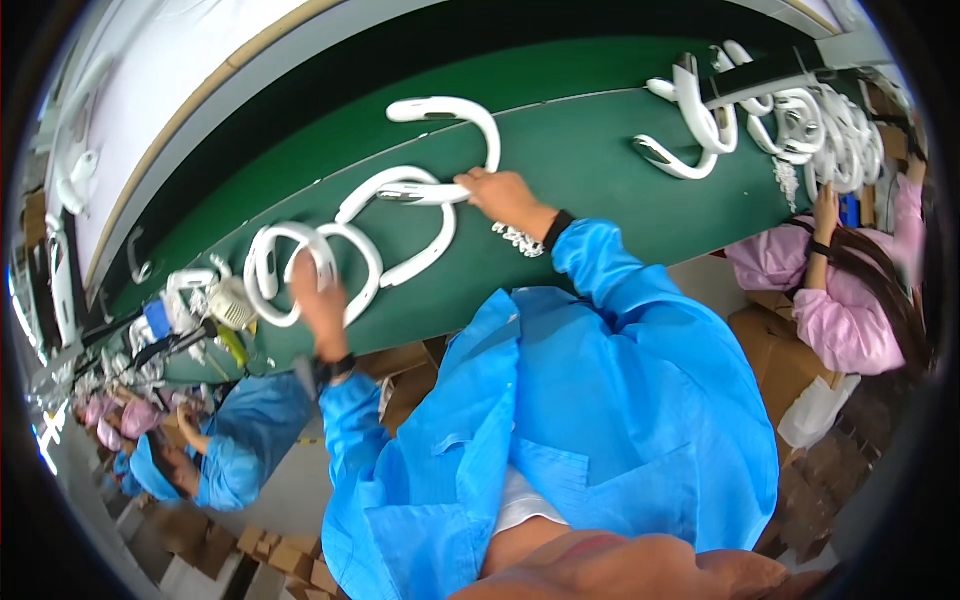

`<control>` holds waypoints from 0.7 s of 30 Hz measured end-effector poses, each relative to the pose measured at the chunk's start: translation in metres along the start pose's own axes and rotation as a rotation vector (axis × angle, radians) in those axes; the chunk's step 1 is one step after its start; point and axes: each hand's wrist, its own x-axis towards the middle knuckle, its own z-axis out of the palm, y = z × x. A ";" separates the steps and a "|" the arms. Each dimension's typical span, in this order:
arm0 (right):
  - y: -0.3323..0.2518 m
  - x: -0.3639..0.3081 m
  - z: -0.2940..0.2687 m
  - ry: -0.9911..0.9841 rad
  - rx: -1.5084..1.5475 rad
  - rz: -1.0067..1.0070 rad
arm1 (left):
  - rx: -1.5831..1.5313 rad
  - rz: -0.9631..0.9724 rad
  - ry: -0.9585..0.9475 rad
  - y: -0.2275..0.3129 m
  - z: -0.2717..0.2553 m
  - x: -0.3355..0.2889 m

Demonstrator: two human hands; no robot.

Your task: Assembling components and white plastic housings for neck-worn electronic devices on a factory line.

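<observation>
Gripping: right hand (512, 202), upper centre of frame, fingers closed on one end of a white band (420, 194). Left hand (319, 305), left of centre, blurred, over white rings (290, 231); grip cannot be told. Hands apart. Around: green table (580, 160); white pile (845, 150), upper right.

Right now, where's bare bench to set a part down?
Largest: green worktop between the right hand and the J-shaped white band farther right. Smaller: inside the upper curved white band. Crowded: around the left hand, among looped white bands, and at the far-right white band pile.
</observation>
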 end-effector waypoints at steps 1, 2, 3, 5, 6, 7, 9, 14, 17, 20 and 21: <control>0.010 -0.002 -0.003 0.010 0.135 -0.048 | 0.030 0.256 -0.093 0.032 0.018 0.021; 0.021 -0.005 -0.006 0.019 0.263 -0.089 | 0.033 0.319 -0.231 0.081 0.026 0.039; 0.031 -0.009 -0.014 0.026 0.379 -0.135 | 0.052 0.431 -0.288 0.116 0.039 0.052; 0.035 -0.019 -0.041 0.224 0.469 0.012 | 0.094 0.544 -0.404 0.149 0.088 0.066; 0.040 -0.028 -0.050 0.219 0.314 0.073 | 0.105 0.584 -0.402 0.162 0.105 0.069; 0.049 -0.041 -0.048 0.145 0.208 0.101 | 0.150 0.573 -0.461 0.171 0.122 0.071; 0.055 -0.070 -0.032 0.058 0.114 0.070 | 0.207 0.555 -0.510 0.178 0.148 0.067; 0.066 -0.098 -0.003 0.022 -0.020 -0.022 | 0.307 0.409 -0.378 0.192 0.176 0.057; 0.073 -0.099 0.001 0.026 -0.093 -0.106 | 0.199 0.312 -0.355 0.200 0.162 0.064; 0.085 -0.103 -0.005 0.078 0.004 -0.087 | -0.064 0.190 -0.195 0.211 0.120 0.090; 0.090 -0.105 -0.011 0.123 0.280 0.073 | -0.156 0.175 -0.138 0.216 0.102 0.100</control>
